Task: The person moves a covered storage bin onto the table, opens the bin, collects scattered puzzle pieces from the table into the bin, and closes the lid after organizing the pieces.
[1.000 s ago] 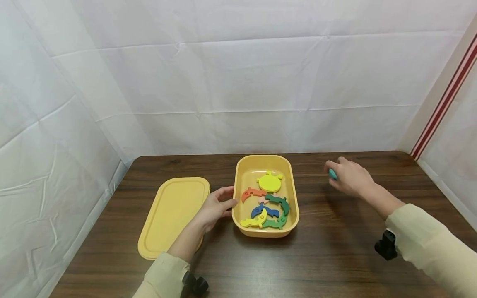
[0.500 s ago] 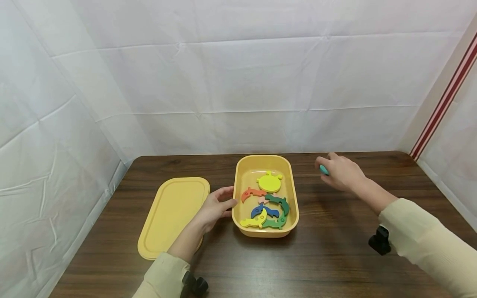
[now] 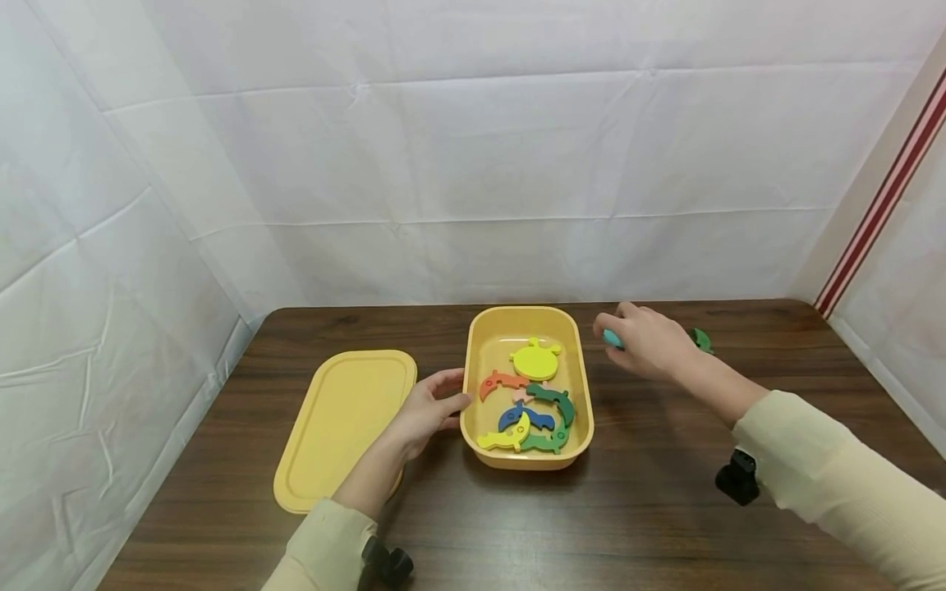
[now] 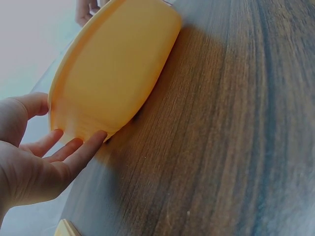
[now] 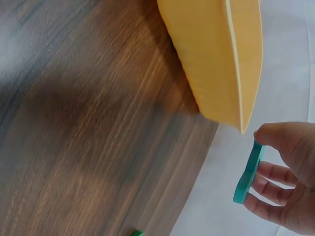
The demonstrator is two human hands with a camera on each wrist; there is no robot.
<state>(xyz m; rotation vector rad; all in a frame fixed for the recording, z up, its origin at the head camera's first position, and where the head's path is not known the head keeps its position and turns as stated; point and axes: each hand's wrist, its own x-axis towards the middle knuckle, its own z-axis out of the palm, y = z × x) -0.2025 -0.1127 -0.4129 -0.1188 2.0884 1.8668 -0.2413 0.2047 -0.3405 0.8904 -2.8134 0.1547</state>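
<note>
The yellow plastic box (image 3: pixel 473 439) stands on the table with several flat animal-shaped pieces inside. Among them are a yellow turtle-like piece (image 3: pixel 535 362), an orange one (image 3: pixel 500 383), a blue one (image 3: pixel 537 419) and a dark green one (image 3: pixel 562 404). My left hand (image 3: pixel 427 410) holds the box's left side, its thumb at the rim and fingertips against the outer wall (image 4: pixel 118 59). To the right of the box, above the table, my right hand (image 3: pixel 649 341) pinches a flat teal piece (image 5: pixel 249 172) between thumb and fingers. The fingers hide much of that piece in the head view.
A yellow lid (image 3: pixel 343 427) lies flat on the wooden table (image 3: pixel 665 509), left of the box. Behind my right hand, a green piece (image 3: pixel 700 339) lies on the table, partly hidden by the wrist. White sheeting (image 3: pixel 473 164) hangs behind the table.
My right hand has moved left toward the box with the teal piece, bringing the green piece behind it into view. My left hand and the box have stayed in place.
</note>
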